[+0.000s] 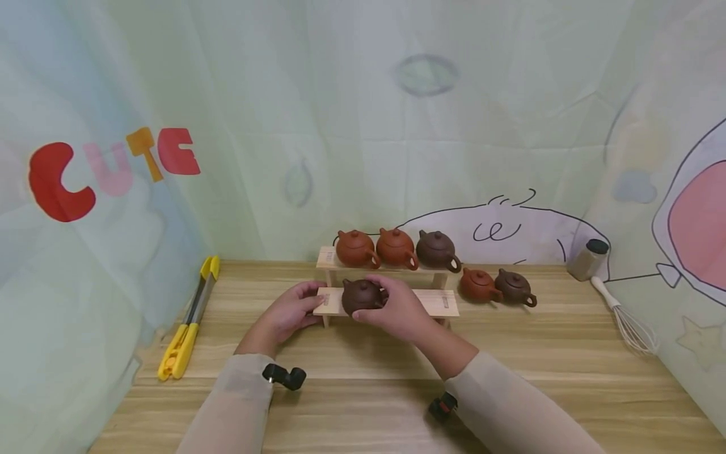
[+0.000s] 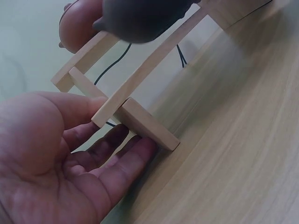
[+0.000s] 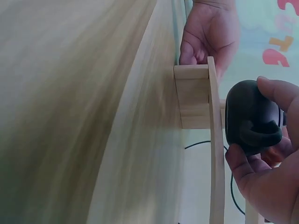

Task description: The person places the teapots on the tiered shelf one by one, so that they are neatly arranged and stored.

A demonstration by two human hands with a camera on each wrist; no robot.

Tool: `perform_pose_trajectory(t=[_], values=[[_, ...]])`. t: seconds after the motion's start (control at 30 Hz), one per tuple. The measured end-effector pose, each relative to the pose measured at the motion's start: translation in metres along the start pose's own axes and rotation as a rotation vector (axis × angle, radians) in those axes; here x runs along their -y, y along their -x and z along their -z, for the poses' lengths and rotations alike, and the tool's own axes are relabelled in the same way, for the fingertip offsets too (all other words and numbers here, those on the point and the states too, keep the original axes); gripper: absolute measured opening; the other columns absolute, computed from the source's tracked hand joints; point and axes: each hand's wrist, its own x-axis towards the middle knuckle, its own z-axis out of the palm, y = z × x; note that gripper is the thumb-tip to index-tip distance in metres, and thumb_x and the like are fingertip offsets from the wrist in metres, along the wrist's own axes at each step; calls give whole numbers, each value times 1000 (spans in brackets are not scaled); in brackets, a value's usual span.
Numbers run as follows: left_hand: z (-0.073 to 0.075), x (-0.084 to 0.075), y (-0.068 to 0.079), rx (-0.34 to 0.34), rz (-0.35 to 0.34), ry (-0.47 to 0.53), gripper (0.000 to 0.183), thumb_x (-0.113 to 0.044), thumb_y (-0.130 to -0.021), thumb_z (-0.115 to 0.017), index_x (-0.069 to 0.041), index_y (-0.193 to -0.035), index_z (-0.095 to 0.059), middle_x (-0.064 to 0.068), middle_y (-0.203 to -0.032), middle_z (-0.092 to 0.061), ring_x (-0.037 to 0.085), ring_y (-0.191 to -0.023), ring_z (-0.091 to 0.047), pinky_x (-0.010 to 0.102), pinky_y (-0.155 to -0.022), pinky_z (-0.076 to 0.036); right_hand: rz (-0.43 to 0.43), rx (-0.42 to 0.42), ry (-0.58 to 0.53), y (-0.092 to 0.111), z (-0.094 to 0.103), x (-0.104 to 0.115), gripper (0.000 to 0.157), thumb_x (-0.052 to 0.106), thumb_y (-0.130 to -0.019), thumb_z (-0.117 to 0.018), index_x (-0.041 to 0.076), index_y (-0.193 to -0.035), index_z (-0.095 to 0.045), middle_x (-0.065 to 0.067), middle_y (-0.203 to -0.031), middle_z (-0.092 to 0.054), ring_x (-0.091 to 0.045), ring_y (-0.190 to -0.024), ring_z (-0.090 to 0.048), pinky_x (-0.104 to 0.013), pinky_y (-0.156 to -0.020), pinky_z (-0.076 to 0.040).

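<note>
My right hand (image 1: 399, 309) grips a dark brown teapot (image 1: 361, 297) by its body, fingers and thumb on either side, over the left part of the lower step of a small wooden stand (image 1: 422, 302). From the right wrist view, the teapot (image 3: 254, 112) is right against the step's top or a hair above it; which one, I cannot tell. My left hand (image 1: 293, 310) holds the left end of that step. In the left wrist view its thumb lies at the board's end and its curled fingers (image 2: 126, 170) reach beneath, by the leg (image 2: 147, 123).
Two reddish teapots (image 1: 355, 248) (image 1: 396, 248) and a dark teapot (image 1: 435, 250) stand on the upper step. Right of the stand sit a reddish teapot (image 1: 478, 285) and a dark one (image 1: 513, 287). Yellow-handled tongs (image 1: 190, 318) lie left; a whisk (image 1: 626, 318) and a black-lidded jar (image 1: 588, 260) are right.
</note>
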Motion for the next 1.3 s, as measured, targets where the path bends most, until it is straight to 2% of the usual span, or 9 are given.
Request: perform_pose_trajectory(t=[0.2,0.4,0.67,0.87,1.03,1.3], values=[[0,-2,0,7,-2,5,49,-17,-114,-50,-2,-160,-39,22,-160,-45,16,-120,-65,40,-107,-58,9,-6,26,-11,-8,5,76,37,-84,-93,17,-150,-60,-8,-148,-65,-29,-132,-64,-51,-110,-54],[1,-3,1,9,-3,4,49,-16,-114,-49,-1,-160,-38,23,-161,-44,18,-122,-65,40,-107,-58,6,-17,35,-18,-14,4,76,38,-83,-94,17,-149,-61,-9,-147,-64,-29,-132,-63,-50,-110,-53],[0,1,0,7,3,11,50,-15,-114,-48,0,-161,-37,24,-163,-42,19,-123,-64,42,-108,-58,-23,-2,41,-14,-13,3,77,43,-84,-92,20,-150,-59,-8,-152,-61,-30,-133,-63,-52,-111,-53],[0,1,-1,-1,3,6,51,-16,-114,-49,-1,-161,-37,24,-163,-43,17,-120,-65,40,-106,-58,-16,-4,-21,5,4,2,72,40,-87,-90,20,-149,-60,-3,-151,-63,-28,-126,-68,-47,-103,-59],[0,0,-1,-5,2,13,50,-16,-114,-49,-1,-161,-37,23,-162,-43,14,-117,-65,37,-103,-59,-50,-34,-47,26,28,-1,63,34,-88,-89,22,-145,-64,1,-146,-66,-28,-129,-66,-45,-101,-59],[-1,0,0,-7,5,10,50,-17,-114,-49,-2,-161,-37,22,-162,-43,16,-119,-64,38,-104,-58,-35,-125,-18,54,72,-28,58,33,-91,-87,16,-142,-64,-10,-141,-69,-32,-124,-66,-45,-99,-58]])
